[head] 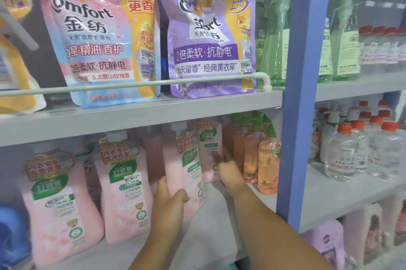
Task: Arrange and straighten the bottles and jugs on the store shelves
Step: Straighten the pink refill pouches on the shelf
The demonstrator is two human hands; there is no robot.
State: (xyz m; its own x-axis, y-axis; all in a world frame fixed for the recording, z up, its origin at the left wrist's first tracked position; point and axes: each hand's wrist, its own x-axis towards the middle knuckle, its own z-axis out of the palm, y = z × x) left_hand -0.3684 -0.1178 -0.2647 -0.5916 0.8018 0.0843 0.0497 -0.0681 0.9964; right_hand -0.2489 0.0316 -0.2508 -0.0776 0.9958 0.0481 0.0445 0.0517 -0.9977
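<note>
Several pink detergent bottles stand on the lower shelf [211, 245]. My left hand [169, 202] grips the lower part of one pink bottle [185, 166] near the shelf's middle, thumb on its front. My right hand [228, 172] reaches past it to a second pink bottle [208, 149] further back; its blurred fingers lie on that bottle's front and right side. Two more pink bottles [126, 186] [59, 208] stand to the left, near the front edge.
Orange pump bottles [267, 160] stand right of my right hand. Pink [103, 34] and purple [208, 34] softener pouches sit behind a white rail [153, 84] on the shelf above. A blue upright post [301, 98] divides off clear red-capped bottles [342, 155].
</note>
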